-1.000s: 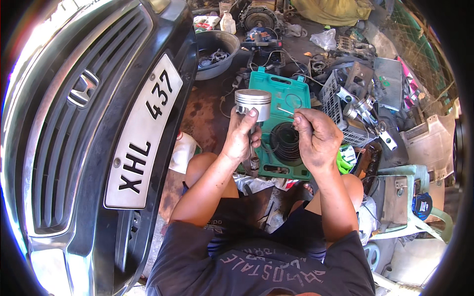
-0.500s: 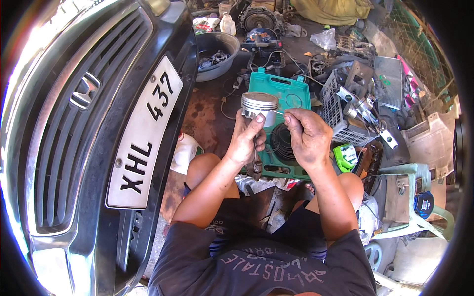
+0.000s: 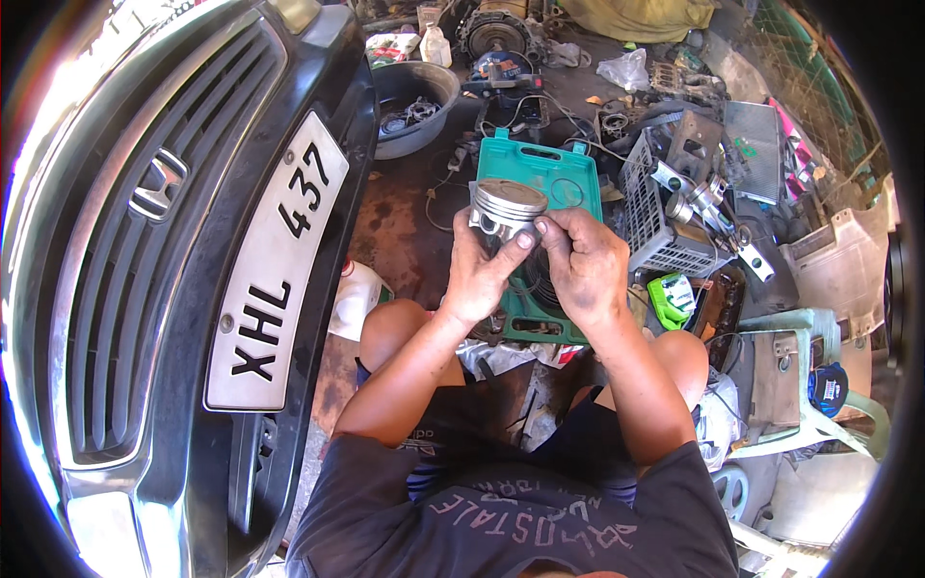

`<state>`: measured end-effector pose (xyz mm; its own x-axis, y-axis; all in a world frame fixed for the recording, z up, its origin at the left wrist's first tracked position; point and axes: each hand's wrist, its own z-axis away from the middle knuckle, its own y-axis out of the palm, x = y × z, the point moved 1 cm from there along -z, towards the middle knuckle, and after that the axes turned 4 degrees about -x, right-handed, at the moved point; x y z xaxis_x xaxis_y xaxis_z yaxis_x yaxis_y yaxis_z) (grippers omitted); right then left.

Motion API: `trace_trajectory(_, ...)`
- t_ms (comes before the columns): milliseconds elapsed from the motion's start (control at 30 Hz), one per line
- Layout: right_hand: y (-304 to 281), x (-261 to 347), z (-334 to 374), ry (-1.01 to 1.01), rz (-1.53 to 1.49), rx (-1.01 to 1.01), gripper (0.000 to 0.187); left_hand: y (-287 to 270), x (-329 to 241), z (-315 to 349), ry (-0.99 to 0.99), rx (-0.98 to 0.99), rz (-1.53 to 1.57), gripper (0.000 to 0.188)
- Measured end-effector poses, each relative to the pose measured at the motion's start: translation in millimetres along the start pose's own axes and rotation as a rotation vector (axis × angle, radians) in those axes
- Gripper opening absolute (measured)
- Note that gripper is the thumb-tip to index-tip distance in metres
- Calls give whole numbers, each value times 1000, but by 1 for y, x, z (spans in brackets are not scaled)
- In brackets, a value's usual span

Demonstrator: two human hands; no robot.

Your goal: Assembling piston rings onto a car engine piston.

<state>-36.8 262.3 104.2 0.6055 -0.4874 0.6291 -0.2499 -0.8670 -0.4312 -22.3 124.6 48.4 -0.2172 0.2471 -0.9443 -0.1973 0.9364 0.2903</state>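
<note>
A silvery engine piston [image 3: 508, 199] with ring grooves round its upper part is held up in front of me, its crown tilted slightly. My left hand [image 3: 479, 275] is closed round its lower left side, thumb across the front. The lower end of a connecting rod [image 3: 491, 325] shows below that hand. My right hand [image 3: 586, 265] is pinched, thumb and forefinger against the piston's right side at the grooves. What sits between those fingertips is hidden. Behind both hands lies an open teal tool case [image 3: 535, 159] with a dark coiled hose or cable in it.
A car's front bumper and grille [image 3: 125, 241] stand close at my left. Beyond are a grey basin [image 3: 424, 130] of parts and a power tool [image 3: 506, 77]. At right are a grey crate [image 3: 679, 246] with pistons and rods, a green bottle [image 3: 672, 299] and a pale green chair [image 3: 814, 414].
My right hand has moved left and up against the piston; the thin strip seen between it and the piston no longer shows. The piston has tilted and turned a little.
</note>
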Motion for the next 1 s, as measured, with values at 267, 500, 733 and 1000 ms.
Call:
trace_trajectory(267, -3, -1, 4, -130, 9, -88, 9, -4, -8, -3, -124, -24, 24, 63)
trace_trajectory(500, -7, 0, 4, -138, -58, -91, 10, -9, -10, -9, -131, -83, 58, 63)
trace_trajectory(733, -3, 1, 4, -121, -61, -74, 10, -6, -9, -5, -95, -49, 37, 64)
trace_trajectory(1000, -2, -4, 4, 38, -114, -51, 7, -11, 3, -10, 169, -94, -209, 72)
